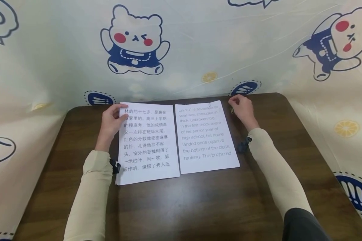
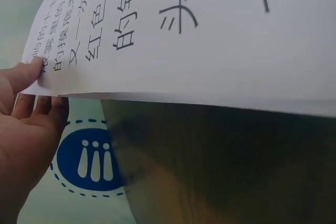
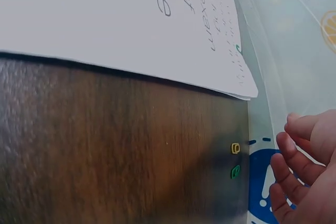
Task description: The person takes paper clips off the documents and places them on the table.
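Observation:
My left hand (image 1: 111,122) grips the upper left corner of a paper stack printed in Chinese (image 1: 146,144). In the left wrist view the thumb (image 2: 26,76) lies on top of the sheets and the other fingers are beneath. My right hand (image 1: 242,108) hovers near the table's back edge with loosely bent fingers, and nothing shows between them. Close to its fingertips lie a yellow paper clip (image 3: 235,148) and a green paper clip (image 3: 235,172). Another green paper clip (image 3: 238,49) sits on the top edge of the sheets printed in English (image 1: 205,140).
Both stacks lie side by side on a dark brown wooden table (image 1: 175,214). A pale cloth with cartoon bears (image 1: 135,43) hangs behind the table and along its sides.

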Motion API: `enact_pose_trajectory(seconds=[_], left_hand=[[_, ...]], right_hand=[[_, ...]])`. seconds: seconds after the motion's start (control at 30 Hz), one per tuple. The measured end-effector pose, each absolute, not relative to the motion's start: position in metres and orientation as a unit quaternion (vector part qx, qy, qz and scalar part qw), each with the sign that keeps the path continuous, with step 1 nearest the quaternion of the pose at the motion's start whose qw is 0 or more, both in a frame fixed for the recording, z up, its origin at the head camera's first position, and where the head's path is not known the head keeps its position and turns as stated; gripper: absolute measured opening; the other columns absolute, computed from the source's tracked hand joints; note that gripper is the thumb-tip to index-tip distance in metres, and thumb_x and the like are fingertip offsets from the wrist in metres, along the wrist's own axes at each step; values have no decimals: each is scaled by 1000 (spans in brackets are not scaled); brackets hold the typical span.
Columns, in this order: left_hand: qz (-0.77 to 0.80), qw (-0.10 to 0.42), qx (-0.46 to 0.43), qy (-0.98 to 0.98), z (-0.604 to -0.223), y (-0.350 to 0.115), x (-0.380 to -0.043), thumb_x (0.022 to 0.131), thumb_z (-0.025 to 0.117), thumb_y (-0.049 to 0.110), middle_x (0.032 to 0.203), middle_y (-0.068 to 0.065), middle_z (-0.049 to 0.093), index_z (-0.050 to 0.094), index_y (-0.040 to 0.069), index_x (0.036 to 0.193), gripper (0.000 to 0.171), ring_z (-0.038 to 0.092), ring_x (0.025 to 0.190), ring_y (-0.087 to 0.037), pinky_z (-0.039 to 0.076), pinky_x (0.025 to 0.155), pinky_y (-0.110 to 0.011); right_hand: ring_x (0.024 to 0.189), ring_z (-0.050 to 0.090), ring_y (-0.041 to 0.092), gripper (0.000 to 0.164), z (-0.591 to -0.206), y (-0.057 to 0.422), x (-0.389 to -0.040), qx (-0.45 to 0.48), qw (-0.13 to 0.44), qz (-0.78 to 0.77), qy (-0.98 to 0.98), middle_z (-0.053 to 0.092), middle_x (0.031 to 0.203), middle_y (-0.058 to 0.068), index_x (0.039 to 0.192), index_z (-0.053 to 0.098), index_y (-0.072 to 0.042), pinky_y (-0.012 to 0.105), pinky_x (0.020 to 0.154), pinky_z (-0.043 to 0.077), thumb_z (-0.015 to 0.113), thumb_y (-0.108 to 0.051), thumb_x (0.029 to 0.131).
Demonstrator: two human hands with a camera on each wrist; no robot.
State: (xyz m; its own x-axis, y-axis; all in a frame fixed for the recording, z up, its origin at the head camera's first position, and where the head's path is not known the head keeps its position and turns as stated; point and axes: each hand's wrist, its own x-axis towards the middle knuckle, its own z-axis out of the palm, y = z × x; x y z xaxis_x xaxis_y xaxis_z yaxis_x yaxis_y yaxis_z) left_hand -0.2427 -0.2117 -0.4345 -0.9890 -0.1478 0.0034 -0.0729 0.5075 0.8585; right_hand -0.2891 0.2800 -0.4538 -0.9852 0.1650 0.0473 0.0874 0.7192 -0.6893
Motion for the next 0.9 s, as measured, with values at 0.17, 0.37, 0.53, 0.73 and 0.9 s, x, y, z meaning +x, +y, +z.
enact_pose_trajectory(seconds=[0.17, 0.37, 0.53, 0.73, 0.9], left_hand=[[-479, 21, 65, -875, -438, -215, -247, 99, 61, 8, 145, -16, 55, 57, 13, 139, 40, 60, 113, -28, 48, 81, -15], [-461, -4, 71, -884, -441, -217, -252, 99, 61, 12, 151, -14, 50, 54, 17, 143, 44, 59, 115, -30, 53, 86, -23], [-447, -16, 67, -892, -441, -217, -253, 100, 61, 15, 153, -14, 48, 51, 18, 146, 48, 59, 118, -32, 55, 98, -37], [-456, -25, 58, -888, -438, -220, -257, 99, 61, 12, 153, -18, 46, 47, 14, 148, 51, 53, 131, -36, 46, 112, -50], [-449, -14, 55, -892, -436, -220, -261, 99, 62, 11, 162, -15, 35, 48, 12, 147, 50, 36, 149, -36, 33, 122, -52]], right_hand=[[97, 60, 31, 30, -459, 277, -288, -65, 43, 368, -926, 66, 119, 17, 124, 63, -6, 40, 82, 50, 55, -25, 104], [95, 60, 30, 30, -463, 275, -286, -70, 31, 373, -925, 67, 118, 16, 124, 64, -7, 38, 80, 52, 56, -26, 103], [95, 61, 30, 29, -464, 273, -288, -59, 36, 377, -924, 67, 117, 16, 123, 64, -6, 39, 81, 51, 57, -26, 103], [104, 60, 32, 29, -461, 270, -292, -45, 47, 374, -925, 67, 122, 17, 123, 64, -5, 46, 94, 52, 58, -25, 102], [106, 61, 32, 29, -458, 269, -294, -43, 42, 377, -924, 67, 123, 17, 123, 64, -5, 47, 95, 52, 58, -24, 102]])
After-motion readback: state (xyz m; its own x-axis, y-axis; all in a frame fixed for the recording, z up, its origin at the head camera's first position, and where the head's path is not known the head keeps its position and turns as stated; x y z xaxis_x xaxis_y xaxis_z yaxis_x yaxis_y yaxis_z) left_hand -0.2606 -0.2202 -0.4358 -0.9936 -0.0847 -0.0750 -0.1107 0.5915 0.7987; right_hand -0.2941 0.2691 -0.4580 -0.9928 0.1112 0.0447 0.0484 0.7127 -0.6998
